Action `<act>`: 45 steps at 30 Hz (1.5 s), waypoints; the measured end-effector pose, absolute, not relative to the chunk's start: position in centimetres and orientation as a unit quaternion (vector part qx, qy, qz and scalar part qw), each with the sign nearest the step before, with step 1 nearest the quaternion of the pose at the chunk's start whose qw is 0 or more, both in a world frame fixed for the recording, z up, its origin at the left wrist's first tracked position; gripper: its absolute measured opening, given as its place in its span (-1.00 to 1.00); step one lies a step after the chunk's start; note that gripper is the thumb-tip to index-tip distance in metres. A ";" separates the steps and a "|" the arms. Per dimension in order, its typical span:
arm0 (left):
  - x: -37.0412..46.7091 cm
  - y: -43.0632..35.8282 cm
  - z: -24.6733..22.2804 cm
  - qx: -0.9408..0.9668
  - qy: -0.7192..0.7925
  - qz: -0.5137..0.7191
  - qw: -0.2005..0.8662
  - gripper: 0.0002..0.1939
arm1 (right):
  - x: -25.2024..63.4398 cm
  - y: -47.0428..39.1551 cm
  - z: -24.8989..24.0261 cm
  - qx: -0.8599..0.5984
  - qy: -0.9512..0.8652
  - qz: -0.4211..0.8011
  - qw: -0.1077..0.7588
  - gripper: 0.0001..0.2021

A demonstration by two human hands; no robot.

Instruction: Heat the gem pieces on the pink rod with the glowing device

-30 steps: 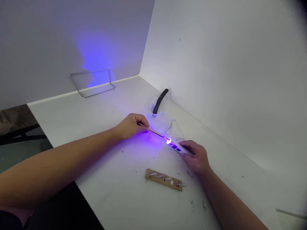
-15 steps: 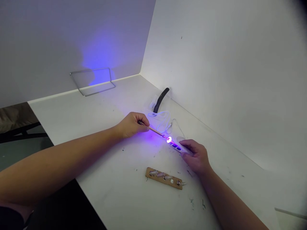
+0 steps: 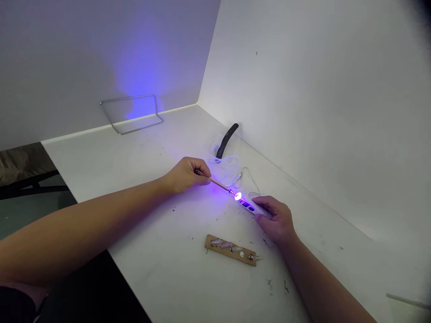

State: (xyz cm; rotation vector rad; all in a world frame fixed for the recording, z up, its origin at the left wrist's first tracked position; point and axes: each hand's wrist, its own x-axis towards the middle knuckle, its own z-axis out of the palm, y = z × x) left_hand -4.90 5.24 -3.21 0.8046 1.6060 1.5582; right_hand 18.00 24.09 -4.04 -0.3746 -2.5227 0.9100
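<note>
Slim rod held to glowing lamp

Rod is pinched narrowly by the fingers of the left hand, above the bench. Long axis is slanted down-right in view, tip pointed at the lamp's violet end; contact is hidden by glare. Lamp is gripped by the right hand, lit end aimed up-left. Cardboard strip is seen nearer, on the bench.

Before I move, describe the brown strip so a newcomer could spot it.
On the white table, find the right hand holding a glowing lamp. Nearer the viewer, left of that hand, lies the brown strip. Unlike the lamp, it's unlit and bears small pale pieces.
</note>
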 end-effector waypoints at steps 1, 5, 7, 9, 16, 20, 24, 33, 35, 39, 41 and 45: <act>-4.9 5.2 -3.1 0.314 0.628 0.607 0.371 -0.90 | 18.0 24.1 -4.0 -0.136 -0.910 0.328 0.215 -0.70; -4.7 5.2 -3.0 0.316 0.632 0.608 0.362 -0.89 | 18.0 24.1 -3.9 -0.134 -0.910 0.328 0.214 -0.69; -4.7 5.1 -3.0 0.316 0.631 0.609 0.362 -0.89 | 18.0 24.0 -3.8 -0.134 -0.911 0.327 0.214 -0.70; -4.7 5.1 -3.0 0.317 0.631 0.609 0.360 -0.89 | 17.9 23.9 -3.8 -0.136 -0.911 0.323 0.216 -0.70; -4.4 5.2 -2.6 0.314 0.635 0.611 0.353 -0.91 | 17.8 23.9 -3.8 -0.139 -0.916 0.311 0.211 -0.71; -4.3 5.1 -2.3 0.307 0.637 0.607 0.362 -0.90 | 17.9 24.0 -3.9 -0.135 -0.917 0.310 0.212 -0.70; -4.5 5.1 -2.7 0.313 0.624 0.616 0.364 -0.88 | 17.9 24.0 -3.9 -0.132 -0.918 0.305 0.215 -0.69; -4.7 5.2 -2.5 0.285 0.621 0.619 0.388 -0.85 | 18.0 24.0 -3.8 -0.131 -0.918 0.311 0.208 -0.68; -4.7 5.2 -2.4 0.285 0.620 0.616 0.393 -0.85 | 18.0 24.0 -3.8 -0.134 -0.915 0.318 0.208 -0.69; -4.7 5.2 -2.4 0.307 0.621 0.608 0.389 -0.88 | 17.9 23.9 -3.8 -0.140 -0.907 0.341 0.205 -0.71; -4.7 5.1 -2.3 0.317 0.624 0.603 0.383 -0.88 | 17.9 24.0 -3.8 -0.142 -0.906 0.342 0.206 -0.70; -4.7 5.0 -2.2 0.329 0.637 0.591 0.371 -0.89 | 17.9 24.0 -3.9 -0.136 -0.907 0.339 0.210 -0.70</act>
